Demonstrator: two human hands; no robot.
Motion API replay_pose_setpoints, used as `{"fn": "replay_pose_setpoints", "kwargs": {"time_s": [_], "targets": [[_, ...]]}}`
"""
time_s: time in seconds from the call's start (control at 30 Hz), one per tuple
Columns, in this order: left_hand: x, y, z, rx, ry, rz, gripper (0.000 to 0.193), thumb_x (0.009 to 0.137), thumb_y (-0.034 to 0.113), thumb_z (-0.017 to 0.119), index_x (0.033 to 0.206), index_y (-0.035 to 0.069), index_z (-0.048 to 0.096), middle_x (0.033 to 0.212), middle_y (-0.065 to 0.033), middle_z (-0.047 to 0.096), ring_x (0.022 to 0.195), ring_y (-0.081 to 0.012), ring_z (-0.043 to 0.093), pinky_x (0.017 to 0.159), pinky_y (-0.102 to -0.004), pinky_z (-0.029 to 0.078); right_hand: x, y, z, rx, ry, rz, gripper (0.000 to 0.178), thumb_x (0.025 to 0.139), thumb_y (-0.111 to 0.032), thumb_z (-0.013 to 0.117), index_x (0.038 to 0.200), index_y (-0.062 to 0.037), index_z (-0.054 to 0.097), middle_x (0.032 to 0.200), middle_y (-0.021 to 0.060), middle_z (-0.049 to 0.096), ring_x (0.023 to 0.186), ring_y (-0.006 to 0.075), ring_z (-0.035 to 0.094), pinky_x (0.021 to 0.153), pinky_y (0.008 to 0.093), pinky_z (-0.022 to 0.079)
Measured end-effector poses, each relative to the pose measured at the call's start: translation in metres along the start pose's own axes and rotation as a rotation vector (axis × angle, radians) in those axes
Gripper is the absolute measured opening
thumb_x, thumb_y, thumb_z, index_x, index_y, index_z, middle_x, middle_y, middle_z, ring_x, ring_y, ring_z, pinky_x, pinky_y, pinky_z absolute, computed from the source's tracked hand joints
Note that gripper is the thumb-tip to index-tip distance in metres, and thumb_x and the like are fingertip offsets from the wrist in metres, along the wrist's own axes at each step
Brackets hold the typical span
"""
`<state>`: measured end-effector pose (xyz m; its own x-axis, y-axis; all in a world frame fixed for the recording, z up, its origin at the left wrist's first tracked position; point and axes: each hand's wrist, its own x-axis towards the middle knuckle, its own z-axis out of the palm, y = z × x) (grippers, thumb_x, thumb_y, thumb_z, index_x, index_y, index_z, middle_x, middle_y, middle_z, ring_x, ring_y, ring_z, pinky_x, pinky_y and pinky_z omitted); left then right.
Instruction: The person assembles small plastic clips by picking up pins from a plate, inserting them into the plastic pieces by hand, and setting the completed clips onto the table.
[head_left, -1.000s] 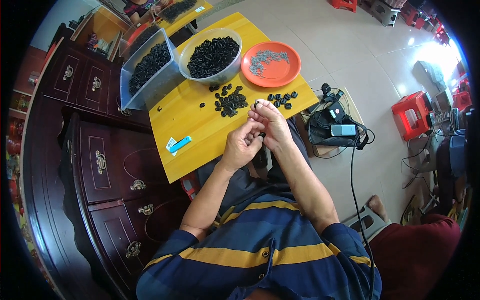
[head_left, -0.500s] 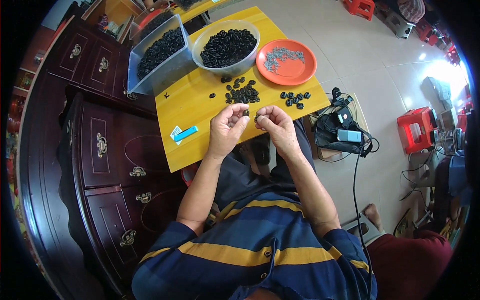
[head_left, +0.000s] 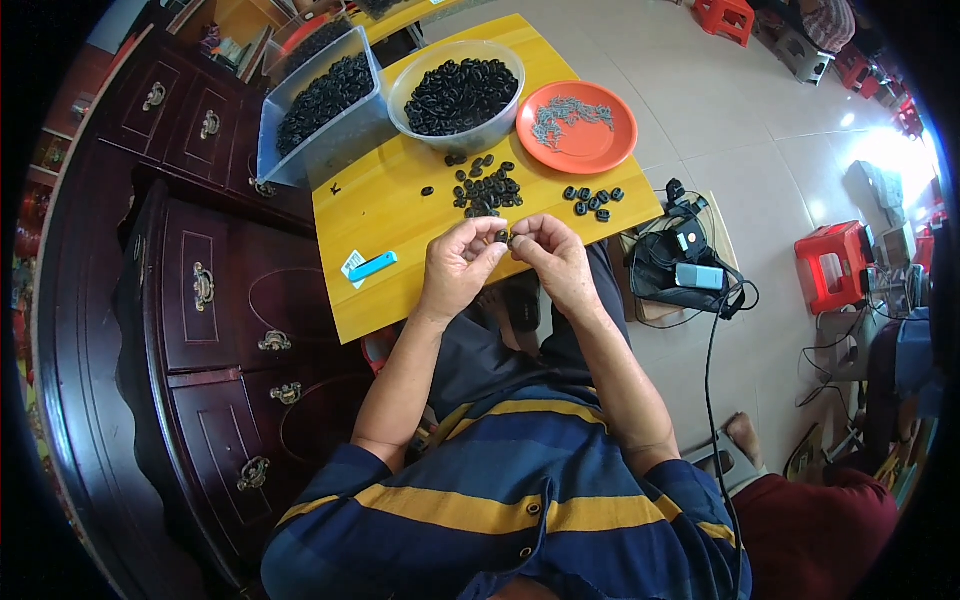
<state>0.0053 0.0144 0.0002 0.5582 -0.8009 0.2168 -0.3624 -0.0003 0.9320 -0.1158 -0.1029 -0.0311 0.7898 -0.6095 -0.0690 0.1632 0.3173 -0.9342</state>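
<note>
From my end, the left hand (head_left: 455, 265) pinches a black piece (head_left: 502, 237) above the tabletop (head_left: 400, 215), toward its near edge, just left of the right hand (head_left: 560, 262), also pinched closed; on what, I cannot tell.

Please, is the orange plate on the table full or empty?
Neither: small grey pieces cover only part of the orange plate; its bare surface shows around them.
</note>
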Motion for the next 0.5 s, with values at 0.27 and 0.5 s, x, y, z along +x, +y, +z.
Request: {"fn": "replay_pose_setpoints", "kwargs": {"time_s": [0.27, 0.5], "targets": [[0.008, 0.011, -0.004, 0.081, -0.085, 0.076, 0.026, 0.086, -0.005, 0.069, 0.111, 0.0, 0.071, 0.09, -0.003, 0.065, 0.075, -0.008, 0.062, 0.068, -0.0211, 0.052, 0.001, -0.004, 0.001, 0.036, 0.003, 0.053, 0.011, 0.094, -0.005, 0.065, 0.103, 0.0004, 0.064, 0.089, 0.0002, 0.065, 0.081, 0.0076, 0.061, 0.077, 0.0222, 0.05], [0.018, 0.016, -0.006, 0.114, -0.221, 0.086, 0.031, 0.085, -0.004, 0.07, 0.116, 0.0, 0.069, 0.094, -0.0047, 0.065, 0.077, -0.0088, 0.063, 0.069, -0.0212, 0.052, 0.002, -0.001, -0.01, 0.178, -0.049, 0.214, 0.015, 0.097, -0.016, 0.067, 0.105, -0.0034, 0.067, 0.09, 0.0014, 0.069, 0.081, 0.0083, 0.065, 0.076, 0.0237, 0.053]]}}
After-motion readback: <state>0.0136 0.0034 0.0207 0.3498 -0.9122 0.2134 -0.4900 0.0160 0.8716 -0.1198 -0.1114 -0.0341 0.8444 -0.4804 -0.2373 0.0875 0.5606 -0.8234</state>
